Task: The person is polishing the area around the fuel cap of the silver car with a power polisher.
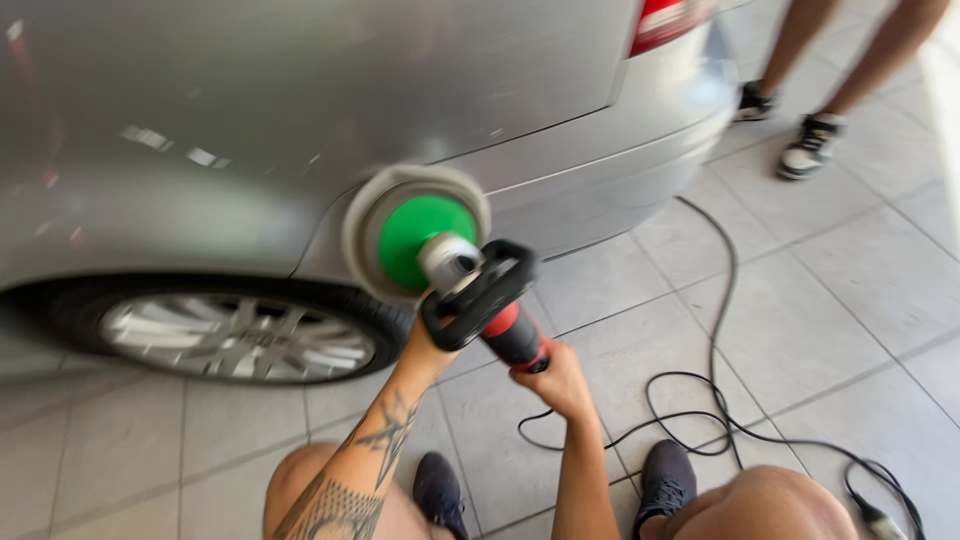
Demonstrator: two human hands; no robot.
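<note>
I am crouched beside a silver car [250,110], and both my hands are closed on a polishing machine [480,300]. My left hand [425,350] is wrapped around the black loop handle near the head of the tool, its fingers hidden behind the bar. My right hand [550,380] is clenched around the red and black body further back, lower and nearer to me. The machine points up and away from me, so its round pad [415,232], pale foam over a green backing disc, lies beyond my left hand and presses against the car's rear panel just above the wheel arch. The pad's edge is blurred.

Below the pad sits the rear wheel [235,335] with its silver spoked rim and dark tyre. Up to the right is the red tail light [665,20] and the curve of the bumper.

The floor [830,280] is pale grey tile with darker joints. A black power cable [715,340] trails in loose loops over the tiles on my right. My knees and my dark shoes [665,480] show at the bottom of the view. Another person stands well off near the back corner of the car; only their bare legs and dark-and-white sneakers [810,145] are visible.
</note>
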